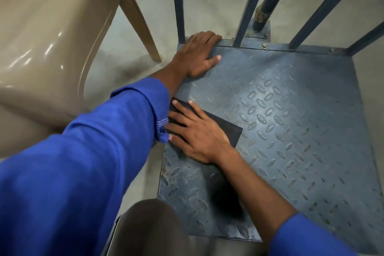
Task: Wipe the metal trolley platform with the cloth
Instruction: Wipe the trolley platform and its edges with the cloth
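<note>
Head cam: I see R grip spread flat, pressing cloth beneath its palm to scrub the trolley platform, L grip spread flat ahead of it, prob. bracing my lean.

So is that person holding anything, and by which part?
Nothing is held. The right grip, fingers straight, presses flat on top of the dark cloth on the trolley platform; the left grip rests flat on the platform's far left corner.

dim even light, glare on chair, soft shadow on platform, wide-angle edge bending
</note>
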`<state>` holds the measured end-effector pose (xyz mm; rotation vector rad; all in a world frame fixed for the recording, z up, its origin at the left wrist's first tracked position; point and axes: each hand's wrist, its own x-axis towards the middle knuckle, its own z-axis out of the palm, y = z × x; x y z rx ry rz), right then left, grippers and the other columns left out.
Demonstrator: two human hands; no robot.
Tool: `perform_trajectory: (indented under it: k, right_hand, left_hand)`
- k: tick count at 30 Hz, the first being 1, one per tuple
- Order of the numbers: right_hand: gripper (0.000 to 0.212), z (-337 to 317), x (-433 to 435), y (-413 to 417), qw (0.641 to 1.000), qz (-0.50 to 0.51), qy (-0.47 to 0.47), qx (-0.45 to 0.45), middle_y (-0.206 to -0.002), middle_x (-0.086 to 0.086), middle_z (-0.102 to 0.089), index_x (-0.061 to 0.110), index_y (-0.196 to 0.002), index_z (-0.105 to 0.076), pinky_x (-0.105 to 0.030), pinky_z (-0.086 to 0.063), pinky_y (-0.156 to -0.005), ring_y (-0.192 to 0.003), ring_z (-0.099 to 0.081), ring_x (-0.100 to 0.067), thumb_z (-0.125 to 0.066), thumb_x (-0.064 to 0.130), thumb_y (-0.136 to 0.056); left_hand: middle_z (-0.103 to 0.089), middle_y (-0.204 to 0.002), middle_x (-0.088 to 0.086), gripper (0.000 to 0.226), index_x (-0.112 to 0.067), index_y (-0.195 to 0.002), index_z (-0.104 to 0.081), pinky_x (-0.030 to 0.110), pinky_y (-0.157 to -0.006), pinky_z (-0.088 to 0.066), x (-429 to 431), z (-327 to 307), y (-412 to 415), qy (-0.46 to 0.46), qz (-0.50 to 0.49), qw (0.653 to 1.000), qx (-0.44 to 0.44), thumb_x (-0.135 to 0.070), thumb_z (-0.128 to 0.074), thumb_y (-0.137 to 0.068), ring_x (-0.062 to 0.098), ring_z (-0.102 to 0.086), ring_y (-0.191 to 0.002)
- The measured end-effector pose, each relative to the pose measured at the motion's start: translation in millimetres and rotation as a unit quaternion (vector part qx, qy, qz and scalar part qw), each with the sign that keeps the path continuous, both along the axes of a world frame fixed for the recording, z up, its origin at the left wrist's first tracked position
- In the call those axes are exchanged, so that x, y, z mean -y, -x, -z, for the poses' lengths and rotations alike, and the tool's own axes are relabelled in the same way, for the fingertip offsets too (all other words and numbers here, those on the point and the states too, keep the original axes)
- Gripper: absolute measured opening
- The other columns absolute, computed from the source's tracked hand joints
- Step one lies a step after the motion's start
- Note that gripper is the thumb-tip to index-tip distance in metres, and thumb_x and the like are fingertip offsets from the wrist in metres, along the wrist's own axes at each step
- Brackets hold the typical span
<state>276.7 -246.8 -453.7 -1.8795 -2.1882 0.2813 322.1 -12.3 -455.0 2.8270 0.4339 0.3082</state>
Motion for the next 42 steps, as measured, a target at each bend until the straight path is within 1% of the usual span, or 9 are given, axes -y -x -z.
perform_trajectory:
  k: [8,11,15,19,23,27,31,37,42]
  right_hand:
    - [0.046,2,-32,-34,1.0,0.02,0.011,0.01,-0.166,0.012,-0.034,0.041,-0.154,-0.042,-0.05,-0.009,-0.13,-0.16,-0.012,-0.016,-0.035,0.049,-0.109]
    - [0.05,-2,-28,-36,0.987,0.16,0.009,0.0,-0.17,0.012,-0.025,0.041,-0.158,-0.036,-0.05,-0.006,-0.129,-0.161,-0.006,-0.015,-0.031,0.05,-0.109]
    - [0.056,0,20,-17,0.921,0.388,0.019,0.012,-0.174,0.008,-0.009,0.038,-0.164,-0.019,-0.054,0.001,-0.129,-0.161,0.003,-0.017,-0.025,0.052,-0.11]
    - [0.059,-3,-11,-46,0.861,0.506,0.037,-0.02,-0.175,0.005,-0.001,0.034,-0.166,-0.01,-0.059,0.005,-0.127,-0.161,0.009,-0.021,-0.016,0.051,-0.109]
    - [0.06,0,-70,-68,0.871,0.489,0.039,-0.006,-0.175,0.0,-0.002,0.03,-0.166,-0.01,-0.059,0.005,-0.127,-0.161,0.007,-0.028,-0.012,0.046,-0.108]
    - [0.059,0,-87,-15,0.929,0.37,0.013,0.001,-0.174,-0.002,-0.013,0.028,-0.164,-0.025,-0.055,-0.004,-0.128,-0.161,0.0,-0.029,-0.019,0.043,-0.108]
    - [0.055,-1,-38,30,0.964,0.264,0.021,-0.01,-0.174,0.004,-0.012,0.033,-0.163,-0.027,-0.051,-0.007,-0.129,-0.161,0.0,-0.023,-0.025,0.042,-0.109]
    - [0.054,-2,28,-5,0.931,0.363,0.028,0.003,-0.174,0.009,-0.009,0.04,-0.164,-0.018,-0.05,-0.009,-0.129,-0.161,0.003,-0.017,-0.027,0.045,-0.112]
    - [0.056,1,-10,9,0.943,0.33,0.032,0.008,-0.174,0.006,-0.008,0.04,-0.164,-0.019,-0.053,-0.006,-0.129,-0.161,0.004,-0.021,-0.024,0.047,-0.109]
  left_hand:
    - [-0.054,-0.136,0.012,0.052,-0.013,-0.145,-0.05,0.046,-0.108,-0.032,-12,-4,-24,0.01,-0.032,0.995,-0.089,-0.046,-0.04,-0.106,0.032,-0.049,-0.126]
    - [-0.048,-0.145,0.012,0.048,-0.013,-0.145,-0.049,0.044,-0.109,-0.028,-15,-17,-36,0.076,-0.072,0.981,-0.163,-0.043,-0.041,-0.109,0.031,-0.042,-0.134]
    - [-0.054,-0.139,0.008,0.042,-0.019,-0.135,-0.059,0.045,-0.108,-0.028,-25,-19,-41,0.167,-0.089,0.968,-0.164,-0.042,-0.035,-0.11,0.029,-0.046,-0.127]
    - [-0.064,-0.14,0.008,0.063,-0.028,-0.11,-0.074,0.054,-0.119,-0.033,-42,-5,-40,0.317,-0.115,0.931,-0.139,-0.075,-0.04,-0.085,0.033,-0.054,-0.133]
    - [-0.07,-0.132,0.007,0.075,-0.03,-0.108,-0.077,0.053,-0.118,-0.036,-62,21,-48,0.394,-0.144,0.902,-0.105,-0.091,-0.045,-0.077,0.03,-0.06,-0.129]
    - [-0.063,-0.141,0.011,0.042,-0.025,-0.115,-0.068,0.046,-0.123,-0.025,-31,-15,-38,0.305,-0.114,0.935,-0.138,-0.043,-0.031,-0.105,0.03,-0.052,-0.136]
    - [-0.067,-0.131,0.01,0.048,-0.02,-0.112,-0.068,0.051,-0.119,-0.029,-29,-20,-34,0.285,-0.087,0.943,-0.149,-0.042,-0.029,-0.096,0.033,-0.056,-0.128]
    - [-0.056,-0.143,0.012,0.045,-0.015,-0.144,-0.051,0.047,-0.112,-0.026,-21,-15,-32,0.091,-0.048,0.982,-0.159,-0.036,-0.025,-0.114,0.033,-0.048,-0.132]
    - [-0.061,-0.132,0.014,0.045,-0.013,-0.141,-0.053,0.048,-0.108,-0.036,-14,6,-21,-0.027,-0.038,0.996,-0.07,-0.036,-0.028,-0.111,0.035,-0.056,-0.119]
